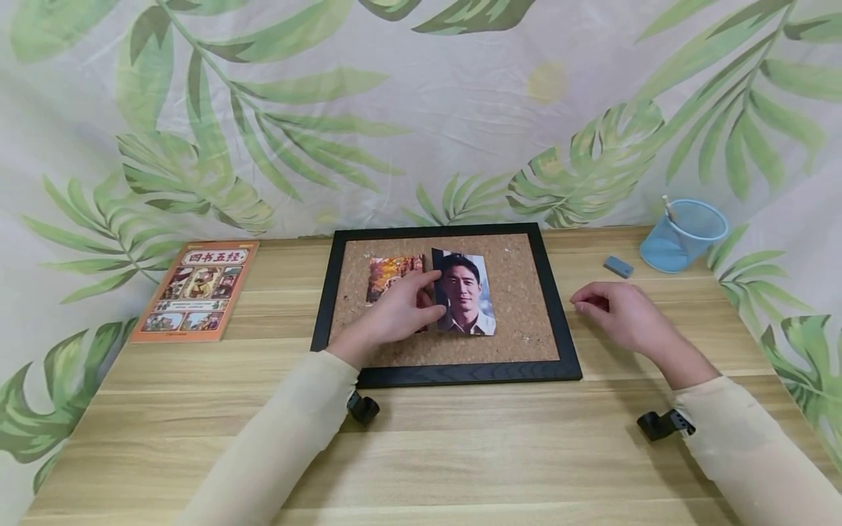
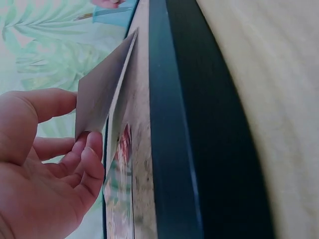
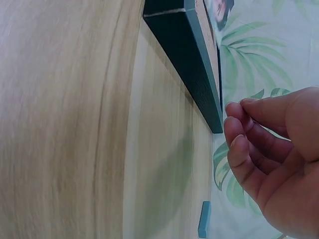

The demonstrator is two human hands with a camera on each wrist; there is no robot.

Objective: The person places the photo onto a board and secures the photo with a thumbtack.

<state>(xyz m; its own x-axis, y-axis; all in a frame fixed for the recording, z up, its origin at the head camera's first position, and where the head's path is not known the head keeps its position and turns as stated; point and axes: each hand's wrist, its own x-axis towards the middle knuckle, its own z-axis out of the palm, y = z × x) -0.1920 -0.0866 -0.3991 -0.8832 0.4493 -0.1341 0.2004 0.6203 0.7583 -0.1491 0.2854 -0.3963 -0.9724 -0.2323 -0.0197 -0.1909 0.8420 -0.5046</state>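
My left hand (image 1: 403, 307) pinches the left edge of a portrait photo (image 1: 468, 303) over a cork board (image 1: 526, 307) with a black frame. In the left wrist view the tilted photo (image 2: 102, 89) shows a plain grey face, and its near end stands off the cork. Partly hidden under this hand, an autumn-coloured photo (image 1: 384, 274) lies on the board. My right hand (image 1: 621, 314) hovers beside the frame's right side. Its fingers (image 3: 239, 149) are loosely curled, thumb tip by the index fingertip, with nothing visible between them.
A blue-grey eraser (image 1: 618, 267) lies beyond the right hand. Behind it stands a blue mesh pen cup (image 1: 680, 241) holding a thin stick. An orange-bordered book (image 1: 197, 292) lies at the left of the wooden table (image 1: 473, 453). A leaf-patterned cloth (image 1: 460, 109) hangs behind.
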